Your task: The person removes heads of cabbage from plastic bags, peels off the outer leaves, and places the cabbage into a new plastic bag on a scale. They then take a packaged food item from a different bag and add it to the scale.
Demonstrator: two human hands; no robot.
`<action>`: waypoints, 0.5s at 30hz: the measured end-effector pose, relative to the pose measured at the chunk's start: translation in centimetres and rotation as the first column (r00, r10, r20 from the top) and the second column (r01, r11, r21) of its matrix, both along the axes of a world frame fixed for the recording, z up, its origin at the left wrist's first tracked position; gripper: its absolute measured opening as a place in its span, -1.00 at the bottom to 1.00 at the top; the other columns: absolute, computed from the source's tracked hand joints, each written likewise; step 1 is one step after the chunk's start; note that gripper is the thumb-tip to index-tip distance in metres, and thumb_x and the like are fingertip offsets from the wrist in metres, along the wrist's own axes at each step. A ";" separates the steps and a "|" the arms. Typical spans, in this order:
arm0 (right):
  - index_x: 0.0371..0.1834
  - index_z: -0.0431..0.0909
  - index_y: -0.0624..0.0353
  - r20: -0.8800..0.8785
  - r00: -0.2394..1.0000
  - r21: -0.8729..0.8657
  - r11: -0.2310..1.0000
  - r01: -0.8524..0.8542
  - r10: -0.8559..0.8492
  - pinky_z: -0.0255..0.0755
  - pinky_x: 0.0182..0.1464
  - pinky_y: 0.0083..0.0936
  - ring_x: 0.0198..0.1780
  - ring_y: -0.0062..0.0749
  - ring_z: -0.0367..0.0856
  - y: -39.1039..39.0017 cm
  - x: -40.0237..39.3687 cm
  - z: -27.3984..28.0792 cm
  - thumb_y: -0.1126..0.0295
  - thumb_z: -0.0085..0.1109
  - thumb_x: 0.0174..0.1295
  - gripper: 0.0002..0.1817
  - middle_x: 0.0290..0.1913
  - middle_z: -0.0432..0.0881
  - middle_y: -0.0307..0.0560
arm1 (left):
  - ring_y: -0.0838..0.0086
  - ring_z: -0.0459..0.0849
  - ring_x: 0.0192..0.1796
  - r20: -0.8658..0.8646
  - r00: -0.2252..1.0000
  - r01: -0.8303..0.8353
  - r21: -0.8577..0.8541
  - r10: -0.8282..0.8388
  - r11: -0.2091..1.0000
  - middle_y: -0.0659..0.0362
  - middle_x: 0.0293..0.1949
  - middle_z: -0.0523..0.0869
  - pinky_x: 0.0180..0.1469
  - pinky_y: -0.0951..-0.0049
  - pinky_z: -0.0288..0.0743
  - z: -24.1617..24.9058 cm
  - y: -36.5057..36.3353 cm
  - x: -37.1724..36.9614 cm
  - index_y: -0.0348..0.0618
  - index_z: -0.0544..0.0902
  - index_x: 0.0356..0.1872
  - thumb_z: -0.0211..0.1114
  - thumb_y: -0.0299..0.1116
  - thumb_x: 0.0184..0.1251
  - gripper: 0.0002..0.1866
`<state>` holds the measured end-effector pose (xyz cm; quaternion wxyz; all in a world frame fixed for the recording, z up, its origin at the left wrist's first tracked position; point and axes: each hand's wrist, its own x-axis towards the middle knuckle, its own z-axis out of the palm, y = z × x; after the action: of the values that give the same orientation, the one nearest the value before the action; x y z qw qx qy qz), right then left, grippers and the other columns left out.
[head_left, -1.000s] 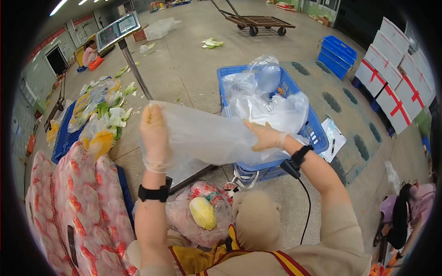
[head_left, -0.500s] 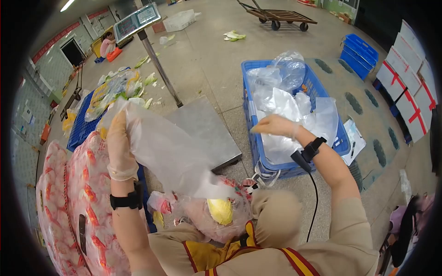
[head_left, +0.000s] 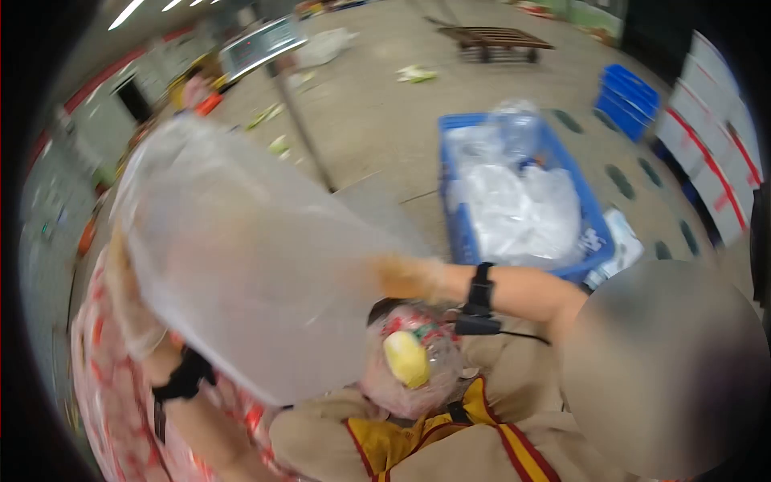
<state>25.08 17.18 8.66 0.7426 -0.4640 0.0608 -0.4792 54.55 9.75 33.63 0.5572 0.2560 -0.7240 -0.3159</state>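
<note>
In left hand (head_left: 128, 281), filmy translucent bag (head_left: 249, 257)

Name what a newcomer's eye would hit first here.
The big, cloudy plastic bag, spread left of centre by the person's hands. Next, the blue crate right of centre, heaped with clear bags. Then the pale yellow lump at lower centre, bright against pinkish plastic.

Left arm raised from lower left, black band at wrist, gloved left hand (head_left: 128, 289) upright at left. Right forearm extends inward, roughly level, black band at wrist; gloved right hand (head_left: 408, 277) near centre, blurred, finger pose indeterminate. Legs bent.
</note>
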 end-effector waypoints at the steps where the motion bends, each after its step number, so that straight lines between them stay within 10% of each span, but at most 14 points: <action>1: 0.41 0.12 0.13 -0.183 0.911 -0.441 0.860 0.259 -0.368 -0.01 0.41 -0.46 0.44 -0.39 0.07 0.4 -1.0 1.4 0.18 -0.19 0.43 -0.46 0.43 0.15 -0.10 | 0.37 0.34 0.31 -0.250 0.958 0.189 0.169 -0.143 0.967 0.07 0.31 0.36 0.36 0.43 0.18 -2.5 -4.1 3.4 -0.28 0.29 0.32 -0.07 -0.26 0.47 -0.52; 2: 0.36 0.24 0.16 -0.213 0.647 -0.805 0.507 0.308 -0.732 0.11 0.36 -0.47 0.38 -0.36 0.23 1.9 -1.3 5.3 0.33 -0.15 0.41 -0.54 0.35 0.31 -0.09 | 0.35 0.27 0.36 -0.059 0.983 0.182 0.163 -0.174 0.970 0.06 0.36 0.28 0.40 0.38 0.10 -4.6 -7.4 6.3 -0.26 0.25 0.35 -0.11 -0.23 0.48 -0.50; 4: 0.07 0.54 0.16 -0.366 0.561 -0.604 0.648 0.464 -0.743 0.38 0.07 -0.50 0.05 -0.39 0.53 3.0 -0.7 10.1 0.27 0.00 0.35 -0.68 0.01 0.60 -0.09 | 0.32 0.33 0.32 -0.286 0.922 0.375 0.507 -0.259 0.776 0.09 0.33 0.32 0.35 0.36 0.18 -4.4 -7.0 3.2 -0.23 0.22 0.36 -0.10 -0.14 0.47 -0.46; 5: -0.11 0.58 0.18 -0.278 0.734 -0.304 0.781 0.545 -0.620 0.38 -0.06 -0.54 -0.11 -0.45 0.53 2.5 -0.3 10.0 0.31 -0.01 0.34 -0.76 -0.15 0.62 -0.14 | 0.30 0.41 0.26 -0.373 0.912 0.389 0.648 -0.172 0.655 0.10 0.29 0.38 0.30 0.35 0.26 -5.4 -7.4 3.3 -0.24 0.26 0.34 -0.06 -0.11 0.45 -0.45; 6: -0.28 0.63 0.21 -0.090 0.866 0.007 0.869 0.494 -0.492 0.38 -0.18 -0.58 -0.26 -0.50 0.52 2.0 0.2 9.8 0.35 -0.02 0.33 -0.78 -0.32 0.63 -0.20 | 0.31 0.46 0.21 -0.186 0.981 0.172 0.707 -0.054 0.686 0.07 0.22 0.46 0.29 0.35 0.27 -9.2 -12.6 6.8 -0.23 0.31 0.31 0.03 -0.16 0.39 -0.46; 8: -0.33 0.61 0.22 -0.268 0.768 -0.013 0.800 0.600 -0.581 0.35 -0.23 -0.60 -0.32 -0.54 0.47 1.6 -0.6 8.3 0.36 -0.03 0.32 -0.78 -0.38 0.60 -0.23 | 0.31 0.50 0.15 0.011 0.998 -0.055 0.714 0.067 0.698 0.05 0.14 0.54 0.28 0.35 0.28 -15.3 -18.4 7.0 -0.21 0.35 0.29 0.12 -0.20 0.34 -0.46; 12: -0.47 0.57 0.22 -0.434 0.466 -0.336 0.618 0.710 -0.771 0.22 -0.41 -0.60 -0.47 -0.66 0.32 -2.7 -3.4 -0.2 0.30 0.02 0.28 -0.74 -0.50 0.46 -0.32 | 0.47 0.60 -0.17 0.630 0.638 -0.425 -0.190 0.442 0.885 0.08 -0.12 0.62 -0.22 0.47 0.51 -20.6 -15.1 2.4 -0.31 0.40 0.14 0.19 -0.45 0.21 -0.55; 13: -0.48 0.57 0.18 -0.441 0.477 -0.248 0.614 0.749 -0.760 0.20 -0.44 -0.59 -0.48 -0.66 0.30 -2.0 -2.8 1.0 0.27 0.04 0.27 -0.74 -0.52 0.44 -0.34 | 0.50 0.56 -0.21 0.706 0.635 -0.490 0.055 0.313 0.870 0.08 -0.15 0.61 -0.27 0.47 0.46 -15.5 -7.4 -2.9 -0.26 0.43 0.08 0.15 -0.47 0.23 -0.63; 14: -0.50 0.57 0.15 -0.448 0.509 -0.152 0.623 0.767 -0.735 0.17 -0.47 -0.58 -0.49 -0.66 0.28 -0.3 -2.2 2.7 0.25 0.06 0.27 -0.74 -0.54 0.41 -0.36 | 0.48 0.57 -0.28 0.347 0.909 -0.260 0.041 0.231 0.965 0.09 -0.23 0.62 -0.32 0.46 0.42 -18.2 -7.0 -4.0 -0.22 0.48 -0.03 0.14 -0.47 0.25 -0.73; 15: -0.49 0.58 0.13 -0.550 0.476 -0.131 0.634 0.762 -0.686 0.16 -0.48 -0.58 -0.49 -0.67 0.27 0.3 -1.0 4.3 0.23 0.08 0.27 -0.74 -0.55 0.40 -0.37 | 0.54 0.54 -0.35 0.572 0.794 -0.263 0.021 0.204 0.965 0.19 -0.34 0.60 -0.36 0.45 0.39 -20.2 -8.3 -4.1 -0.20 0.52 -0.17 0.12 -0.44 0.31 -0.86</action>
<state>24.04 17.51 13.01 0.4466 -0.4612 0.4938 -0.5865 50.41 1.42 13.41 0.3391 0.4524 -0.8026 -0.1902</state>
